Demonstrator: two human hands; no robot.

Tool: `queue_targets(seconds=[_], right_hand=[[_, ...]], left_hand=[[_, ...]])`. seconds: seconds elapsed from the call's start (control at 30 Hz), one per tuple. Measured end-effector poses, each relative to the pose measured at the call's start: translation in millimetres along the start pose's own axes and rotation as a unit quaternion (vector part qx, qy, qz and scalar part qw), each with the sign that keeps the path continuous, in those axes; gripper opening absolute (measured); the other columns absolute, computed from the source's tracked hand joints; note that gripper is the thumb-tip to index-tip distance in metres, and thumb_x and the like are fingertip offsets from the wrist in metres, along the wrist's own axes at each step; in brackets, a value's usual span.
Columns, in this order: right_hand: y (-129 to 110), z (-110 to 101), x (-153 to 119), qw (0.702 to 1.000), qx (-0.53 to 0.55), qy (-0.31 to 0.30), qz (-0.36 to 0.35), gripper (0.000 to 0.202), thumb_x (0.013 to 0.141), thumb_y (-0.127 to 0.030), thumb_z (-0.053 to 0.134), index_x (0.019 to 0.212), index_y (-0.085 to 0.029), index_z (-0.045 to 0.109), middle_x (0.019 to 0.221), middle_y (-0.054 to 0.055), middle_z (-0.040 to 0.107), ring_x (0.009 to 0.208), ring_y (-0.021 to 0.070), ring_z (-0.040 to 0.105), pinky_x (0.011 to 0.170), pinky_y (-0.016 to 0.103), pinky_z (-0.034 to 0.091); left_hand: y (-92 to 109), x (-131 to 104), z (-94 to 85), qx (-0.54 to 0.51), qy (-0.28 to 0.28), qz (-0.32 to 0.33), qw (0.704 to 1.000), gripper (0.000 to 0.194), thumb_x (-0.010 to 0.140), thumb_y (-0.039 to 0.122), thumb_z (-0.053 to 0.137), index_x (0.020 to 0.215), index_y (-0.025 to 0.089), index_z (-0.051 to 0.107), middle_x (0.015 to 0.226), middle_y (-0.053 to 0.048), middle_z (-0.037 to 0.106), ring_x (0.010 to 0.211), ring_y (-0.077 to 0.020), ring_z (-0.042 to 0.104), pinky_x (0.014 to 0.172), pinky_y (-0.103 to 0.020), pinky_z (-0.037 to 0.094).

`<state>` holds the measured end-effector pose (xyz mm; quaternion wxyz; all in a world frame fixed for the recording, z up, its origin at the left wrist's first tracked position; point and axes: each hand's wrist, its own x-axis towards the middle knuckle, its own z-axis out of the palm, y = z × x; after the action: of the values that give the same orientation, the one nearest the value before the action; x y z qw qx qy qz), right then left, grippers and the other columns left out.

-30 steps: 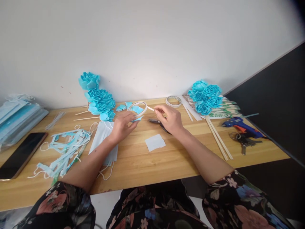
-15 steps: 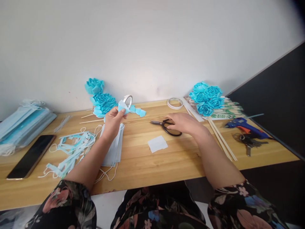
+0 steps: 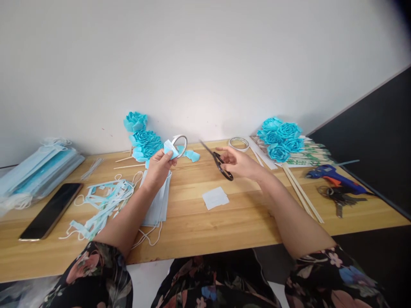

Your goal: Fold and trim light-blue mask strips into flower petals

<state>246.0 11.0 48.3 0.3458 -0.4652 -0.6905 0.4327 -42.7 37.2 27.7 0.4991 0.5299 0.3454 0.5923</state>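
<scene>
Pinched in my left hand (image 3: 161,165) is a small light blue fabric piece (image 3: 171,149), just in front of a tape ring (image 3: 180,144) that stands upright. My right hand (image 3: 236,162) is closed on the black handles of the scissors (image 3: 218,164), whose blades point up and to the left above the table. Below and between my hands lies a pale fabric square (image 3: 215,198). Blue cut petals (image 3: 192,155) are on the table behind my left hand. Folded masks (image 3: 157,205) lie partly under my left forearm.
Blue fabric flowers (image 3: 144,141) stand at the back left, more flowers (image 3: 280,139) at the back right. A phone (image 3: 51,210), a mask stack (image 3: 41,171) and cut straps (image 3: 105,201) lie left. A glue gun (image 3: 337,177), keys (image 3: 342,197) and sticks (image 3: 302,192) lie right.
My right hand has taken hold of the scissors and raised them off the table, blades tilted up. My left hand still holds the blue piece. The camera view has shifted slightly.
</scene>
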Motion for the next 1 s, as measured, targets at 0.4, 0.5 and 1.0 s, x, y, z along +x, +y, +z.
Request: queue_targets(seconds=[0.4,0.5,1.0], right_hand=[[-11.7,40.8,-9.0,0.891,0.412,-0.191,0.002,0.074,0.078,-0.077,0.057,0.123,-0.018,0.062,0.090,0.006,0.065,0.074,0.0154,0.061,0.078,0.041,0.059],[-10.6,41.4,-8.3,0.880,0.429,-0.203,0.021,0.073,0.080,-0.076,0.055,0.122,-0.017,0.064,0.086,0.005,0.065,0.066,0.0143,0.057,0.075,0.044,0.060],[1.0,35.1,-1.5,0.822,0.511,-0.236,0.084,0.071,0.092,-0.072,0.038,0.122,-0.013,0.063,0.080,0.006,0.065,0.059,0.0131,0.053,0.054,0.031,0.054]], left_hand=[[4.1,-9.7,4.5,0.133,-0.049,0.028,0.989,0.037,0.080,0.049,0.071,0.066,0.016,0.059,0.068,-0.001,0.059,0.066,-0.0129,0.051,0.069,-0.027,0.042],[5.4,-11.3,7.3,0.136,-0.063,0.033,0.988,0.039,0.079,0.049,0.072,0.064,0.017,0.057,0.071,-0.002,0.058,0.069,-0.0132,0.050,0.070,-0.027,0.042],[7.9,-18.6,16.3,0.148,-0.144,0.051,0.977,0.033,0.081,0.046,0.072,0.068,0.018,0.061,0.073,-0.003,0.059,0.072,-0.0151,0.052,0.071,-0.029,0.046]])
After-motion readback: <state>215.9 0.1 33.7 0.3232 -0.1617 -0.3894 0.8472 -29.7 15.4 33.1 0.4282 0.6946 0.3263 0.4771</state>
